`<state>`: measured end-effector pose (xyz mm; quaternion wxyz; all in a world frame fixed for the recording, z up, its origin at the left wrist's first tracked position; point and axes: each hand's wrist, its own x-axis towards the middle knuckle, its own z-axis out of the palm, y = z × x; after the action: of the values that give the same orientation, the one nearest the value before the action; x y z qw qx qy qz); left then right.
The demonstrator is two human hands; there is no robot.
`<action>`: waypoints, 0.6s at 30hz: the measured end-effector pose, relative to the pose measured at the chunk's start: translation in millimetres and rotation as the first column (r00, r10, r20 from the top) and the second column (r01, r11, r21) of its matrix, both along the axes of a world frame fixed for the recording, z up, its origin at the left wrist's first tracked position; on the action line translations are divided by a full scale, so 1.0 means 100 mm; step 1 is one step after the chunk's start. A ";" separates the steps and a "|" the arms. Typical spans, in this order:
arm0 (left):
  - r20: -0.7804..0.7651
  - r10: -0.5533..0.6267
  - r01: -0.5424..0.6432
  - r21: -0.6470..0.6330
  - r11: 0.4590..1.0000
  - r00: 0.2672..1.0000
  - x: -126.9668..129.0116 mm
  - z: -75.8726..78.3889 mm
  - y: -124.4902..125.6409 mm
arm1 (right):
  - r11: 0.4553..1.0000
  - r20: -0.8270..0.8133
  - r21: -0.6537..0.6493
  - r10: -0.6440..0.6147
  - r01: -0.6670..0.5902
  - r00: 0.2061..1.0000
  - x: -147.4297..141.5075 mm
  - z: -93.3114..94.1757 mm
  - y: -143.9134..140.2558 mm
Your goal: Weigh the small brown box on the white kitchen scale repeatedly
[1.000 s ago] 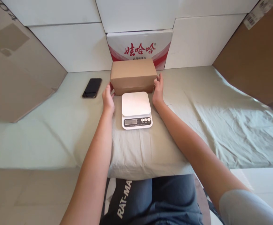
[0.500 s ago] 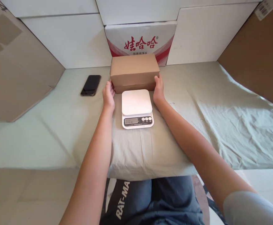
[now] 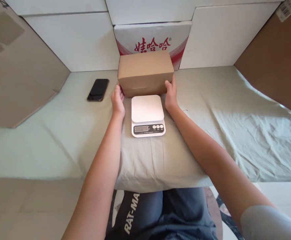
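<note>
A closed brown cardboard box (image 3: 145, 80) is held between my two hands, just behind the kitchen scale. My left hand (image 3: 118, 100) grips its left end near the lower corner, fingers partly hidden behind it. At the right end, my right hand (image 3: 171, 94) has its thumb on the front face and its fingers along the side. The box looks slightly tilted, its right end higher. In front of it, the white digital kitchen scale (image 3: 147, 109) lies flat with nothing on its platform. Its small display is too faint to read.
A black phone (image 3: 98, 90) lies left of the box on the pale green cloth (image 3: 60, 140). Large cardboard cartons stand at the left (image 3: 23, 70) and right (image 3: 272, 63). Behind are white panels (image 3: 68, 40) and a white carton with red lettering (image 3: 152, 35).
The box has risen a little, its right end more, and covers more of the carton behind. Both hands have moved with it. The whole view has shifted slightly.
</note>
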<state>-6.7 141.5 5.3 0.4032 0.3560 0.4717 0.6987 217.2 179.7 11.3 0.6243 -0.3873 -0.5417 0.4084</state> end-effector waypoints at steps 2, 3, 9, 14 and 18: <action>-0.034 0.010 -0.008 0.067 0.998 0.999 0.00 0.06 -0.03 | 0.997 0.032 0.074 -0.011 0.009 0.999 0.01 0.13 -0.07; -0.056 0.014 -0.008 0.107 0.994 0.998 0.00 0.11 -0.06 | 0.994 0.051 0.110 -0.018 0.013 0.999 0.01 0.20 -0.11; -0.164 0.094 -0.047 0.270 0.962 0.982 0.02 0.46 -0.47 | 0.962 0.188 0.272 -0.056 0.003 0.981 0.14 0.58 -0.44; -0.196 0.093 -0.048 0.220 0.974 0.976 0.14 0.45 -1.05 | 0.962 0.240 0.274 -0.070 0.002 0.968 0.37 0.37 -0.84; -0.200 0.051 -0.022 0.144 0.989 0.978 0.25 0.25 -1.34 | 0.979 0.220 0.206 -0.042 -0.004 0.975 0.47 0.11 -1.07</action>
<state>18.7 7.8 30.4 0.3136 0.4445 0.4663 0.6976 264.6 72.5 22.6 0.6002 -0.3694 -0.6437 0.2982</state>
